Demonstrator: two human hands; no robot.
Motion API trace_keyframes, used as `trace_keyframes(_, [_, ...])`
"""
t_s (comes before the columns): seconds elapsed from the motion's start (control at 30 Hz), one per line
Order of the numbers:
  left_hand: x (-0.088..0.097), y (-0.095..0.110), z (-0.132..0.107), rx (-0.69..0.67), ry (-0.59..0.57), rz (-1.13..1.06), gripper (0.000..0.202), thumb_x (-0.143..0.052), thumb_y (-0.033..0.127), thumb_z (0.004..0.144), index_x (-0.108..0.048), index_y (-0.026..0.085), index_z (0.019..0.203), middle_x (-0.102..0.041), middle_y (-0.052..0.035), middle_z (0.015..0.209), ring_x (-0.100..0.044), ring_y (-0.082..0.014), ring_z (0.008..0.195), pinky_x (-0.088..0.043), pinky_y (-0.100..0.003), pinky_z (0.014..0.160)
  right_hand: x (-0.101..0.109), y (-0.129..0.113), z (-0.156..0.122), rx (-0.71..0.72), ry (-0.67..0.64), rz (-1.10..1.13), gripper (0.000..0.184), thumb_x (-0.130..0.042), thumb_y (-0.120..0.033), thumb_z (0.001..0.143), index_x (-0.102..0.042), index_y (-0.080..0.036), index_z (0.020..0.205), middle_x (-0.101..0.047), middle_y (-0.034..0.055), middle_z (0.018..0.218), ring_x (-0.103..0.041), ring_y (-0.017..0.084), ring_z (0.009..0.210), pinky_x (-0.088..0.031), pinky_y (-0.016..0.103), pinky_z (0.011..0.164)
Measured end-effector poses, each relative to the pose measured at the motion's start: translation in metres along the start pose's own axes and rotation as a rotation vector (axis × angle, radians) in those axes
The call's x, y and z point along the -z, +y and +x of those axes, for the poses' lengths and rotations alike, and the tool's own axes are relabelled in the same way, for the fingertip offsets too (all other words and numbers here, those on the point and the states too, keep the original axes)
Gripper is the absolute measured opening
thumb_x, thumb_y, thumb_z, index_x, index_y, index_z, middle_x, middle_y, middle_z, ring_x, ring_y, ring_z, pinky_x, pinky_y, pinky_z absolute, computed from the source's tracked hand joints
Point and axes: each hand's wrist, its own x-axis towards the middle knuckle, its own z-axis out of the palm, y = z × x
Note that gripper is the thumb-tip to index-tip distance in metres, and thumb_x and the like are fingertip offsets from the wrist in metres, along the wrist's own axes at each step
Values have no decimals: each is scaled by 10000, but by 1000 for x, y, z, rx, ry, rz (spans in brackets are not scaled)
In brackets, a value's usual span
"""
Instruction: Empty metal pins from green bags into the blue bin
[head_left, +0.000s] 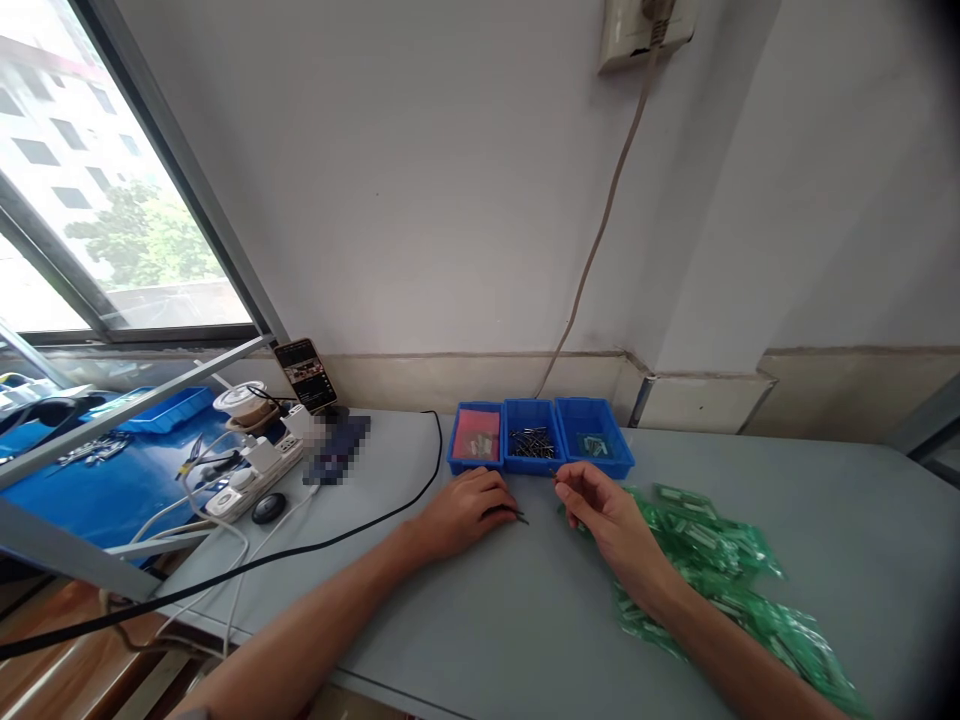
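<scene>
My left hand (472, 510) rests on the grey table, its fingers closed on thin dark pieces (522, 517) that look like screws or pins. My right hand (604, 508) is raised a little in a pinch; a tiny dark tip shows at its fingers, too small to name. Just beyond the hands stand three blue bins in a row. Pink material and a clear packet lie in the left bin (452, 455). The middle bin (532, 465) holds many dark metal screw-like pieces, and the right bin (619, 466) a small packet.
Green plastic bags (705, 540) of small parts lie beside and under my right forearm. A black cable (337, 540) crosses the table at left. Farther left are a power strip (259, 480), a black mouse (268, 508) and a propped phone (306, 375).
</scene>
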Motion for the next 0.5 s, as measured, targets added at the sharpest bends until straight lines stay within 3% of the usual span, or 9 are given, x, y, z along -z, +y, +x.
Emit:
trace_keyframes(0.23, [0, 2, 0, -11, 0, 10, 222, -580, 345, 1077, -740, 193, 1092, -688, -62, 1045, -617, -193, 992, -495, -294, 895, 2, 0, 0, 8, 21, -15, 324, -706, -564, 921, -685, -254, 1010, -655, 26, 958, -531, 159, 679, -450, 308, 649])
trace_keyframes(0.4, [-2, 2, 0, -9, -2, 16, 238, -572, 359, 1080, -744, 195, 1094, -689, -65, 1046, -622, -193, 995, -496, -297, 895, 1, -2, -1, 13, -7, -55, 381, -673, -588, 936, -754, -252, 1097, -723, 88, 1196, -514, 165, 683, -473, 336, 676])
trace_keyframes(0.5, [-1, 2, 0, -8, -2, 20, 248, -566, 365, 1083, -745, 194, 1095, -690, -67, 1046, -623, -196, 997, -496, -304, 895, -1, 0, 0, -5, -3, -59, 409, -681, -612, 918, -768, -233, 1044, -753, 98, 1129, -508, 169, 669, -468, 331, 651])
